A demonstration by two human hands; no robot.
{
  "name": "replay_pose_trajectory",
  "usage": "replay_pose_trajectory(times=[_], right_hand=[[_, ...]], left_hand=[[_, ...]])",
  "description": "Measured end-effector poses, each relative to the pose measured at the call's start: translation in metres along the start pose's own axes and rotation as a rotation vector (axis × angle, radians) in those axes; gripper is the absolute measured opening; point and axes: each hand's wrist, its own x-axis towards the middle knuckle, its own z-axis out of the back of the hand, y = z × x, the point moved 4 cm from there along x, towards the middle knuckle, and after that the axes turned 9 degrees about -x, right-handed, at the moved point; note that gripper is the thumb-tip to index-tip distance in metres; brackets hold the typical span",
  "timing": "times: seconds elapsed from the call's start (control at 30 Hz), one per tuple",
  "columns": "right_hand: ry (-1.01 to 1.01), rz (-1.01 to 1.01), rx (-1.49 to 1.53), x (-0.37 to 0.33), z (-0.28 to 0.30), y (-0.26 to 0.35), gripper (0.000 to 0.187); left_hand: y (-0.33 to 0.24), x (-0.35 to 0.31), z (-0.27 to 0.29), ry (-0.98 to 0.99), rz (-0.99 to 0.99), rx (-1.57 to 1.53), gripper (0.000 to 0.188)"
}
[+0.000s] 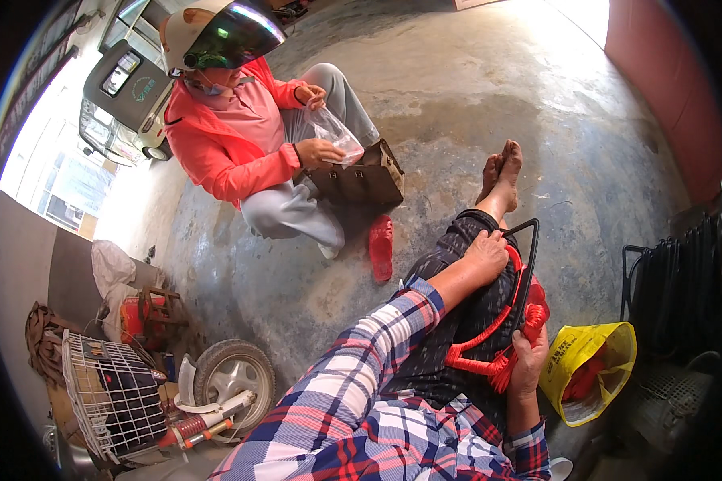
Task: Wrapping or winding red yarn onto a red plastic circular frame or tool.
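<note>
Across my lap lies a black metal frame, part of it wrapped in red cord. My left hand is closed on the far part of this frame, with its fingertips partly hidden. Nearer to me, my right hand is closed around the frame's right side, its thumb against the black bar. A bundle of loose red cord sits just beyond the right hand. Beside my right leg stands an open yellow bag with red material inside.
Opposite me squats a person in a coral jacket and helmet, holding a clear plastic bag over a dark handbag. A red slipper lies between us. Left are a wheel and wire basket; black frames stand right.
</note>
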Motion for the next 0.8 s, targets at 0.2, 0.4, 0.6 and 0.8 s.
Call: replay_pose_trajectory(times=[0.2, 0.4, 0.6, 0.8], right_hand=[[-0.005, -0.015, -0.034, -0.0019, 0.0032, -0.0011, 0.048], [-0.021, -0.021, 0.005, -0.0003, 0.0001, -0.0023, 0.048], [-0.059, -0.048, 0.007, 0.0016, 0.0004, -0.0001, 0.043], [-0.047, -0.049, -0.001, -0.0003, -0.0037, 0.0033, 0.034]], left_hand=[[-0.0027, -0.0010, 0.0020, 0.002, -0.007, -0.016, 0.024], [-0.0005, -0.0013, 0.0004, -0.041, -0.024, 0.015, 0.022], [-0.0006, 0.0010, 0.0032, -0.027, -0.037, 0.005, 0.022], [0.0012, 0.0004, 0.0009, -0.007, -0.001, -0.012, 0.023]])
